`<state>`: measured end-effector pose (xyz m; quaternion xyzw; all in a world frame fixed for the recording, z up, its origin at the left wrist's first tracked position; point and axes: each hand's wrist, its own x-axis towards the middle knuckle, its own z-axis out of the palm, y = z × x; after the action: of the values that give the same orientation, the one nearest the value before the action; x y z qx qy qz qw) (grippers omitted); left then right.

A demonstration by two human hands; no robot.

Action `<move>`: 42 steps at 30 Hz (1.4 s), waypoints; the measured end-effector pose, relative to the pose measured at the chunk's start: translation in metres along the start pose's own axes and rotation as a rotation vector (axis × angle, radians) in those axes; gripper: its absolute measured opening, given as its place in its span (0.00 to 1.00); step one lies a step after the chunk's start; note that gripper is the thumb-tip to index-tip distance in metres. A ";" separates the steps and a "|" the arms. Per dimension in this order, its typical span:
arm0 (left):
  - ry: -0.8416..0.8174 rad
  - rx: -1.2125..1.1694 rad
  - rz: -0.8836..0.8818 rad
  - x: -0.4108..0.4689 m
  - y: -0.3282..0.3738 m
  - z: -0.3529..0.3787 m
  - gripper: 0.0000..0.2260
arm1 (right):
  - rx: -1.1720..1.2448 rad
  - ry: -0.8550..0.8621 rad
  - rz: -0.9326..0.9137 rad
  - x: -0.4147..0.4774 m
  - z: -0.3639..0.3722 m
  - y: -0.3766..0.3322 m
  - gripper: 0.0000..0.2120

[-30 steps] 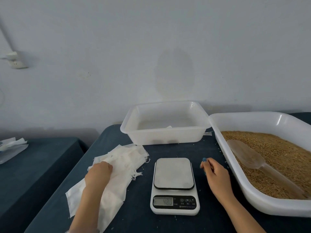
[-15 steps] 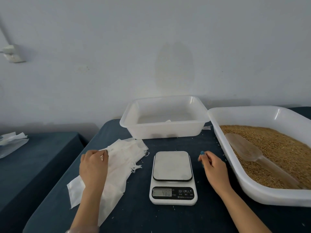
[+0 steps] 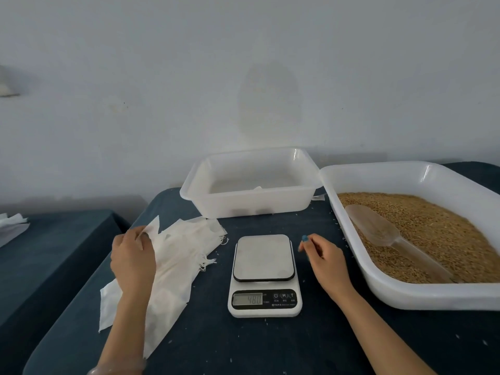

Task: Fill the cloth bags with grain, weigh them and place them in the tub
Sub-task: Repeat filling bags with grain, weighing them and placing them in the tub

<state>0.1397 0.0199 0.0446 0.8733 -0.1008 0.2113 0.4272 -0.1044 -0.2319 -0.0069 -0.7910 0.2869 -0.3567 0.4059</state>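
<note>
A pile of flat white cloth bags lies on the dark blue table, left of the scale. My left hand rests on the pile and pinches the corner of the top cloth bag, lifting it a little. A white digital scale stands in the middle with a bare platform and a lit display. My right hand rests on the table beside the scale, fingers loosely curled, holding nothing. The white tub stands behind the scale. A large white tray on the right holds brown grain and a clear plastic scoop.
Stray grains dot the table around the scale. A second dark table stands lower on the left with white cloth at its far edge. A plain wall rises right behind the tub.
My left hand slid toward the far left corner of the pile and lifted a bag's corner between its fingers. My right hand stayed beside the scale.
</note>
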 end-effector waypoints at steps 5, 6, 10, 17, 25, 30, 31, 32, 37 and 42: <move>-0.027 -0.567 -0.409 0.005 0.010 0.000 0.11 | 0.024 -0.004 0.010 -0.001 -0.001 -0.001 0.12; -0.064 -0.679 -0.485 0.006 0.013 -0.001 0.09 | 0.024 0.000 0.004 -0.001 -0.001 -0.001 0.12; -0.331 -1.015 -0.687 -0.014 0.040 0.002 0.04 | -0.036 -0.020 -0.040 -0.002 -0.001 -0.006 0.10; -0.794 -1.172 -0.562 -0.073 0.088 0.026 0.08 | 0.014 -0.215 -0.103 -0.002 0.012 -0.043 0.15; -0.806 -1.134 -0.443 -0.100 0.103 0.037 0.13 | 0.207 -0.249 0.021 0.000 0.012 -0.068 0.12; -0.689 -0.887 -0.320 -0.102 0.098 0.040 0.12 | 0.259 -0.217 0.096 0.004 0.004 -0.064 0.10; -0.655 -0.821 -0.209 -0.102 0.096 0.039 0.14 | 0.255 -0.216 0.110 0.005 0.002 -0.062 0.11; -0.641 -0.760 -0.050 -0.102 0.095 0.038 0.20 | 0.257 -0.211 0.124 0.005 0.001 -0.062 0.11; -0.461 -0.051 0.969 -0.104 0.094 0.040 0.49 | 0.235 -0.167 0.137 0.006 0.002 -0.063 0.15; -0.421 -0.029 0.985 -0.109 0.102 0.044 0.36 | 0.127 -0.169 0.011 0.003 0.006 -0.066 0.18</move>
<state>0.0184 -0.0775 0.0428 0.7401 -0.5850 0.2057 0.2601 -0.0873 -0.1986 0.0476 -0.7892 0.2328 -0.3043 0.4800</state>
